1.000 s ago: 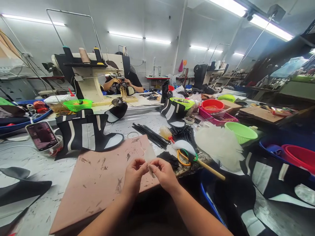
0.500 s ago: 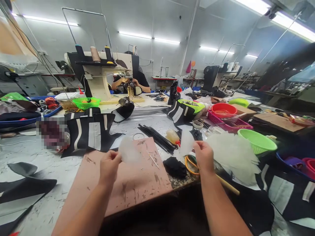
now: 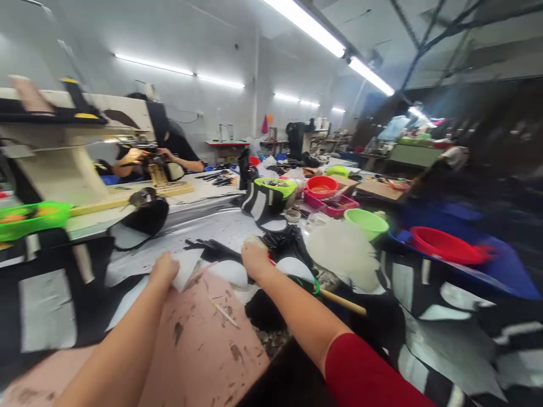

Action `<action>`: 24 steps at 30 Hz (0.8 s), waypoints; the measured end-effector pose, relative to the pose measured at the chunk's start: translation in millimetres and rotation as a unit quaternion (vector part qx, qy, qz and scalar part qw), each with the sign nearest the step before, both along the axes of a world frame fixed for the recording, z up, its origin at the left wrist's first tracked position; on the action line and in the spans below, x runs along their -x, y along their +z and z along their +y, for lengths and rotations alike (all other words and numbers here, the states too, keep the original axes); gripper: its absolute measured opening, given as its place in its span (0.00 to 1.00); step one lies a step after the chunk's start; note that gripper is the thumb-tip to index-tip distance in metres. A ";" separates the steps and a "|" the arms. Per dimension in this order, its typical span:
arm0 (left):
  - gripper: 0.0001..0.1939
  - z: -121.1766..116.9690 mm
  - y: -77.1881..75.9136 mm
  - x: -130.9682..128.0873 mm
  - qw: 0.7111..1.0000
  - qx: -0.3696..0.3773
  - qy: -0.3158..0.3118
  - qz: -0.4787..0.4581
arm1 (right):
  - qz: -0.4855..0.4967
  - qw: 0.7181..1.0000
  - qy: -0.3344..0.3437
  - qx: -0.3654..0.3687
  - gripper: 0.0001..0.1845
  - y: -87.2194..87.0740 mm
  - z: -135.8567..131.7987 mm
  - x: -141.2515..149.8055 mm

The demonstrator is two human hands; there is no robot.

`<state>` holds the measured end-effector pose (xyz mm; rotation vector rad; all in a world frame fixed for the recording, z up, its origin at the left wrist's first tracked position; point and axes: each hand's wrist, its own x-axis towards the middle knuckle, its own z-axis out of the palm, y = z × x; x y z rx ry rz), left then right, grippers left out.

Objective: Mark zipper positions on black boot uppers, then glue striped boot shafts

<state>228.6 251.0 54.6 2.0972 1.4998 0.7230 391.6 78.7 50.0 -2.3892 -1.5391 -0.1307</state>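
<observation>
My left hand [image 3: 164, 271] is closed, pinching a thin white translucent piece [image 3: 186, 268] above the corner of a stained pink board [image 3: 190, 333]. Farther right, my right hand [image 3: 255, 261] is closed around a small pale squeeze bottle [image 3: 256, 242]; its red tip shows beside the fingers. Two white rounded pieces lie nearby: one piece [image 3: 229, 273] left of the right wrist, another piece [image 3: 293, 268] right of the forearm by green-handled scissors [image 3: 316, 285]. A thin white stick [image 3: 224, 313] lies on the board.
A fanned pile of whitish pieces [image 3: 341, 251] lies right, near a green basket [image 3: 367, 224] and a red bowl [image 3: 322, 185]. Black panels with white strips [image 3: 46, 305] lie left. Across the table, a person [image 3: 169, 147] works at a sewing machine [image 3: 76, 152].
The view has swung right. My right hand has let go of its white piece and closed on the bottle. My left hand still holds a white piece.
</observation>
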 end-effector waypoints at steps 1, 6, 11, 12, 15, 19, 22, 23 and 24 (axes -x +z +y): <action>0.25 -1.0 1.4 -6.3 1.000 -0.023 -0.016 0.009 | -0.015 1.000 -0.014 -0.006 0.13 1.4 -13.5 -7.6; 0.28 -30.0 12.9 -60.7 0.972 -0.184 -0.131 0.069 | -0.033 0.973 -0.221 -0.049 0.15 -12.0 -124.6 -78.2; 0.22 -103.7 14.1 -135.7 0.858 -0.217 -0.426 0.185 | -0.034 0.971 -0.238 -0.018 0.11 -37.3 -197.8 -138.6; 0.22 -119.3 10.4 -147.7 0.816 -0.205 -0.502 0.201 | -0.035 0.975 -0.218 -0.013 0.11 -40.4 -199.6 -143.9; 0.36 -155.4 -3.8 -174.0 0.727 -0.184 -0.614 0.244 | -0.038 0.986 -0.164 -0.007 0.11 -44.0 -191.3 -153.0; 0.42 -168.6 -9.5 -193.0 0.725 -0.164 -0.615 0.263 | -0.030 0.990 -0.138 -0.023 0.10 -40.4 -179.1 -162.0; 0.31 -159.4 -2.1 -200.8 0.735 -0.143 -0.610 0.259 | -0.005 0.990 -0.130 -0.046 0.09 -37.4 -175.7 -159.1; 0.29 -155.3 0.1 -202.6 0.742 -0.137 -0.604 0.258 | 0.020 0.991 -0.119 -0.056 0.08 -37.2 -174.2 -154.8; 0.26 -151.5 1.3 -204.1 0.751 -0.132 -0.594 0.257 | 0.054 0.991 -0.105 -0.066 0.08 -37.5 -172.1 -149.0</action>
